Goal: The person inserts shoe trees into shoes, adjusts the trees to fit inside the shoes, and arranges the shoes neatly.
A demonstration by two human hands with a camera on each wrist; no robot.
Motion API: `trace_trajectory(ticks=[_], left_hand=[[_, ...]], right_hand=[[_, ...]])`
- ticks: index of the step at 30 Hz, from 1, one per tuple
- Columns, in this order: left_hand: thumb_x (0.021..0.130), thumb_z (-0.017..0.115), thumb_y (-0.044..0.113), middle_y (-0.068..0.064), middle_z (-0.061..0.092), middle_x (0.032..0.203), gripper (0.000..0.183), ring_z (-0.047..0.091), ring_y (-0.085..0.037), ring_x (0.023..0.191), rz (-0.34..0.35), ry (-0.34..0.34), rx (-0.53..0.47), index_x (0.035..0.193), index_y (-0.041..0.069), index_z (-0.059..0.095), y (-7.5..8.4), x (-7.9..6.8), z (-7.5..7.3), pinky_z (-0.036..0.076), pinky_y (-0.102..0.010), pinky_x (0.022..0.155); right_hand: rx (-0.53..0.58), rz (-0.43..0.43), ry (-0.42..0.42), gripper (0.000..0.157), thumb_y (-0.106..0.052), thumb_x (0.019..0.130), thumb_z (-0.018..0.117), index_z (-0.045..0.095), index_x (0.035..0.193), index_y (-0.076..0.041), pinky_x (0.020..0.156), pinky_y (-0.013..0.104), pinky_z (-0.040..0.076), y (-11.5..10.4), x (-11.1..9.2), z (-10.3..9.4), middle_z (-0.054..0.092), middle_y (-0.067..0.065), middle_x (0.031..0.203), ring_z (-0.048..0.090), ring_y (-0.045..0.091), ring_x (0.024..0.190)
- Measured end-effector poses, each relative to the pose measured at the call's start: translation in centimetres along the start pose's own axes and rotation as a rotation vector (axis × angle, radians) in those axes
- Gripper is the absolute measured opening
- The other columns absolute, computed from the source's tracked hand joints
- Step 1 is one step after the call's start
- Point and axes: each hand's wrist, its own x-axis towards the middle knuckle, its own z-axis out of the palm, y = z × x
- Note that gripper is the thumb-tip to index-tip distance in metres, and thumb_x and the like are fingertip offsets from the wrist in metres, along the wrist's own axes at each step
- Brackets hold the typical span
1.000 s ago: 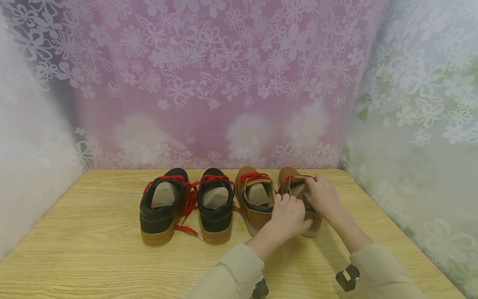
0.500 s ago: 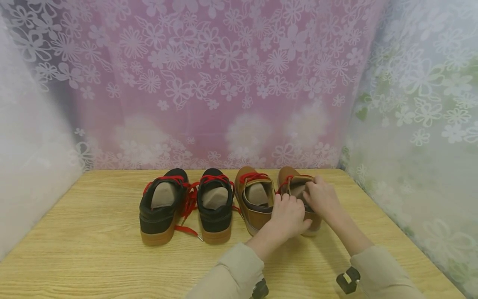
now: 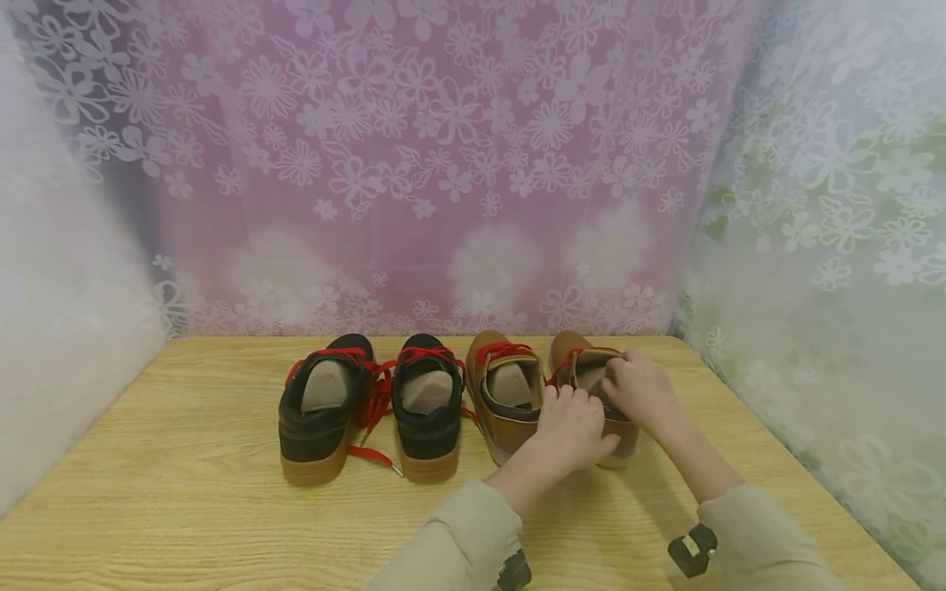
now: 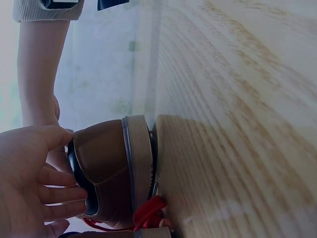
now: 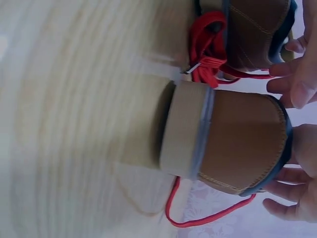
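A brown shoe (image 3: 619,447) with red laces stands at the right end of a row, its heel toward me. My right hand (image 3: 641,390) pinches the right edge of its opening, thumb on the inner side. My left hand (image 3: 572,423) lies by the left side of the opening, its fingers nearly straight and its thumb at the heel collar. From low behind, the left wrist view shows the shoe's heel (image 4: 106,153) and pale sole (image 4: 141,158). In the right wrist view the dark collar (image 5: 282,153) lies right by the right hand's fingers (image 5: 292,191).
The other brown shoe (image 3: 510,423) stands close on the left. Further left are two black shoes (image 3: 314,435) with gum soles and beige stuffing (image 3: 427,392). Loose red laces (image 3: 377,402) lie between them. A floral curtain (image 3: 443,164) hangs behind the wooden table (image 3: 259,533).
My right hand has dipped very slightly at the shoe opening, its fingers drawn in a little. The left hand and the shoes stay in place.
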Motion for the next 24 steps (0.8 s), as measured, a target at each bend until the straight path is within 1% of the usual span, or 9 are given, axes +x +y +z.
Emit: trace_trajectory(ticks=[4, 8, 12, 16, 19, 21, 24], left_hand=[[0.086, 0.048, 0.061, 0.007, 0.058, 0.095, 0.044, 0.050, -0.015, 0.091, 0.013, -0.002, 0.011, 0.096, 0.021, 0.062, -0.1, -0.1, -0.2, 0.035, -0.036, 0.087], [0.086, 0.048, 0.061, 0.007, 0.058, 0.098, 0.044, 0.050, -0.014, 0.091, 0.024, 0.006, 0.003, 0.095, 0.021, 0.063, -0.1, -0.3, -0.4, 0.035, -0.036, 0.088], [0.086, 0.048, 0.061, 0.008, 0.058, 0.098, 0.042, 0.050, -0.014, 0.091, 0.026, 0.001, -0.008, 0.095, 0.022, 0.064, -0.3, -0.5, -0.6, 0.035, -0.034, 0.086], [0.087, 0.048, 0.059, 0.010, 0.058, 0.097, 0.041, 0.050, -0.013, 0.091, 0.029, -0.007, -0.026, 0.097, 0.023, 0.064, -0.7, -0.7, -1.0, 0.035, -0.032, 0.084], [0.088, 0.047, 0.058, 0.010, 0.059, 0.099, 0.041, 0.050, -0.012, 0.093, 0.039, -0.003, -0.043, 0.100, 0.023, 0.065, -1.0, -0.9, -1.3, 0.035, -0.033, 0.087], [0.089, 0.047, 0.057, 0.011, 0.059, 0.100, 0.040, 0.050, -0.012, 0.093, 0.044, 0.000, -0.048, 0.101, 0.024, 0.065, -1.2, -1.0, -1.4, 0.035, -0.032, 0.085], [0.088, 0.048, 0.057, 0.011, 0.058, 0.097, 0.039, 0.050, -0.011, 0.089, 0.044, 0.002, -0.050, 0.100, 0.025, 0.066, -1.6, -1.3, -1.6, 0.035, -0.031, 0.082]], right_hand=[[-0.004, 0.021, -0.055, 0.014, -0.011, 0.080, 0.066, 0.064, 0.083, 0.002, 0.053, 0.042, 0.046, 0.0, 0.3, -0.6, 0.055, 0.014, 0.076, 0.054, 0.027, 0.062], [-0.011, 0.027, -0.106, 0.013, -0.013, 0.081, 0.067, 0.066, 0.085, -0.001, 0.050, 0.038, 0.044, -0.2, 0.5, -1.2, 0.054, 0.011, 0.075, 0.053, 0.022, 0.059], [-0.009, 0.013, -0.153, 0.014, -0.015, 0.084, 0.065, 0.068, 0.086, -0.002, 0.050, 0.036, 0.042, 0.0, 0.7, -1.5, 0.055, 0.009, 0.074, 0.051, 0.020, 0.059], [0.006, -0.008, -0.196, 0.016, -0.017, 0.086, 0.062, 0.069, 0.088, -0.003, 0.054, 0.038, 0.044, 0.3, 0.9, -1.7, 0.058, 0.008, 0.077, 0.054, 0.022, 0.064], [0.027, -0.031, -0.218, 0.016, -0.018, 0.087, 0.061, 0.069, 0.081, -0.005, 0.054, 0.035, 0.042, 0.6, 0.9, -2.0, 0.057, 0.005, 0.073, 0.051, 0.019, 0.063], [0.040, -0.034, -0.235, 0.022, -0.020, 0.089, 0.060, 0.066, 0.072, -0.008, 0.053, 0.032, 0.039, 0.7, 0.8, -2.2, 0.053, 0.002, 0.069, 0.047, 0.017, 0.060], [0.066, -0.028, -0.255, 0.032, -0.025, 0.090, 0.059, 0.058, 0.061, -0.012, 0.051, 0.030, 0.035, 0.8, 0.5, -2.5, 0.047, 0.001, 0.065, 0.041, 0.014, 0.056]])
